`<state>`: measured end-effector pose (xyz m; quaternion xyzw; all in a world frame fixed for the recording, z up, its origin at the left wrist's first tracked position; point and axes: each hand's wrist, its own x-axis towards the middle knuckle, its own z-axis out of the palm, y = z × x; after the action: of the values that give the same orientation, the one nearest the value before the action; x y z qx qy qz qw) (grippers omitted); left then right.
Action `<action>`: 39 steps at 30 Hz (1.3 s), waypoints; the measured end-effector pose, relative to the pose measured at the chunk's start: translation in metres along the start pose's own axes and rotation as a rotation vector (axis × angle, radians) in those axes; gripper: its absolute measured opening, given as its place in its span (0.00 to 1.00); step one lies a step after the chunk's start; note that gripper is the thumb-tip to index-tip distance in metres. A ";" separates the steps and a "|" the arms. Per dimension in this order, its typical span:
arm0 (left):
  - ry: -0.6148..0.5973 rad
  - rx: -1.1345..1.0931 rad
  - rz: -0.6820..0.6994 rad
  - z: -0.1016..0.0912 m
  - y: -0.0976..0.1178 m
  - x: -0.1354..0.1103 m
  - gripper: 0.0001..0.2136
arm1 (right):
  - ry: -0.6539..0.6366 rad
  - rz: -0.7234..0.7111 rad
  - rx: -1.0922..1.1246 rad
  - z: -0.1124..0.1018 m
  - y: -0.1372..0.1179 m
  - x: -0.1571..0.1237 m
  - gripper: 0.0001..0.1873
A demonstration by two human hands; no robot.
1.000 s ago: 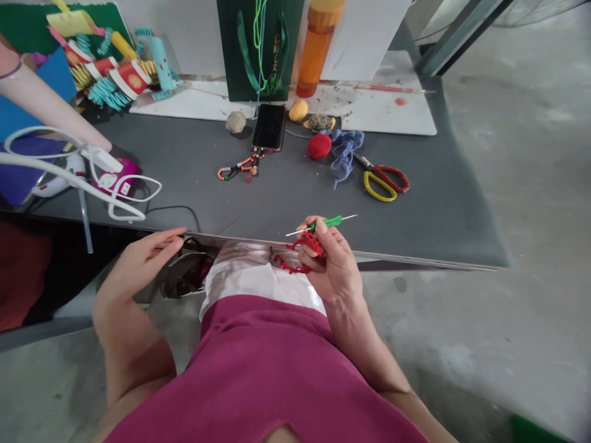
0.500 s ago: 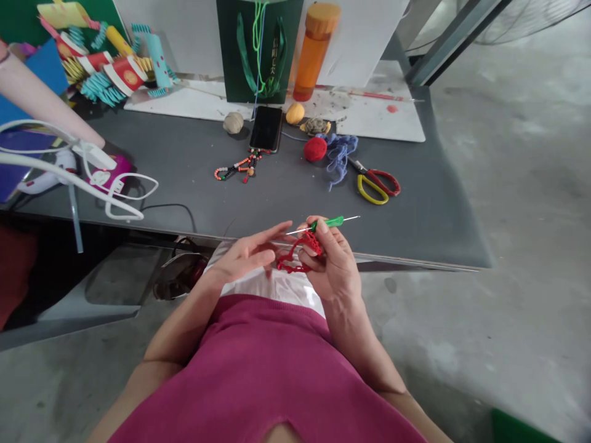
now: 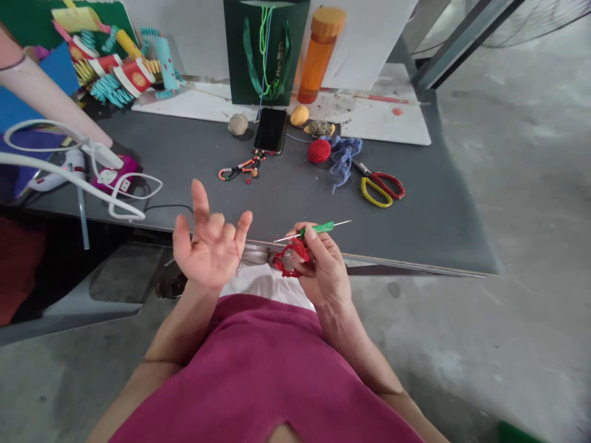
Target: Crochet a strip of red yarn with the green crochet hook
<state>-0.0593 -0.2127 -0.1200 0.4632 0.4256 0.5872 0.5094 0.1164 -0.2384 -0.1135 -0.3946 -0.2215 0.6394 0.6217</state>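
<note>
Between the thumb and fingers of my right hand [image 3: 325, 264] is a crochet hook [image 3: 319, 228] with a green handle and a thin metal shaft at each end. The same hand pinches a small piece of red crochet [image 3: 290, 257], which hangs below the hook at the table's front edge. My left hand [image 3: 210, 246] is raised to the left, palm up, index finger pointing up and the others partly curled. A thin red thread seems to run by its little finger. A red yarn ball [image 3: 319, 151] lies farther back on the table.
Scissors [image 3: 381, 187] with red and yellow handles lie beside blue yarn [image 3: 344, 161]. Behind are a phone [image 3: 271, 130] with a beaded strap, an orange bottle [image 3: 321, 55] and a green paper bag [image 3: 268, 52]. Another person's arm [image 3: 55, 92] reaches in at left near white cables [image 3: 69, 175].
My left hand has moved left and up, away from the crochet, and turned its palm upward. My right hand has shifted slightly left, still holding the hook and red piece.
</note>
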 end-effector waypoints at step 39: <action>-0.316 -0.398 -0.298 0.038 -0.015 -0.019 0.44 | 0.045 -0.577 -0.349 -0.010 0.028 -0.008 0.10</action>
<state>-0.0183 -0.2283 -0.1287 0.3724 0.2808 0.4984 0.7308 0.1061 -0.2519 -0.1396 -0.4298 -0.4164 0.3808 0.7049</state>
